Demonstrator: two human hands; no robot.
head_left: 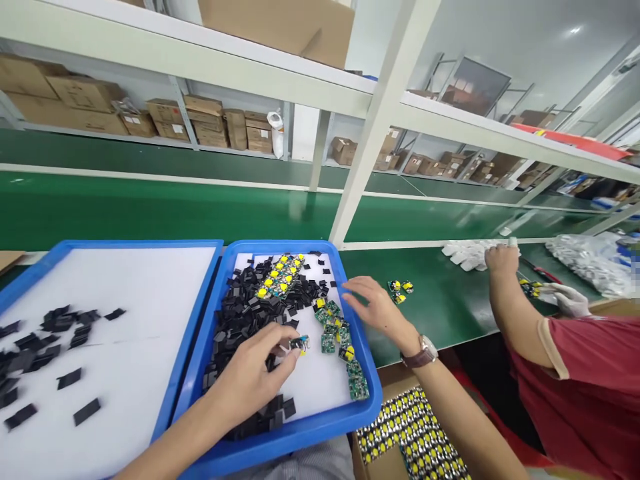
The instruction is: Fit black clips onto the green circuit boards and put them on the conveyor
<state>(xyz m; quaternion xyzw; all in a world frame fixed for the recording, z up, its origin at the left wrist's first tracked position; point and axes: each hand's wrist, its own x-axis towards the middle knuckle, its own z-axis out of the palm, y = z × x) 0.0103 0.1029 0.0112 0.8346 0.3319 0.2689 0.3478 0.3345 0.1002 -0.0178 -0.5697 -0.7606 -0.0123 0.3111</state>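
**Left grip pinched on one small board, right hand loose at the tray rim**

I read the left hand (253, 377) as a clenched fingertip grip on a small board (299, 344). It holds the board just above the white floor of the blue tray (300, 430), near the tray's middle. The pinch seems to catch only one end of the board. I judge it could twist free and drop into the black pieces (240, 313) heaped just to its left, where it would be hard to pick out.

The right hand (373, 305) is released, fingers spread, hovering over the tray's right rim beside a line of green boards (340, 340). A careless sweep from there could knock that line askew. It could also push boards over the rim toward the box of boards (410, 433) at the near edge.

Farther right on the counter (440, 300), a co-worker's hand (500, 259) works well apart from mine. A second tray (30, 267) lies to the left, thinly scattered with more black pieces.
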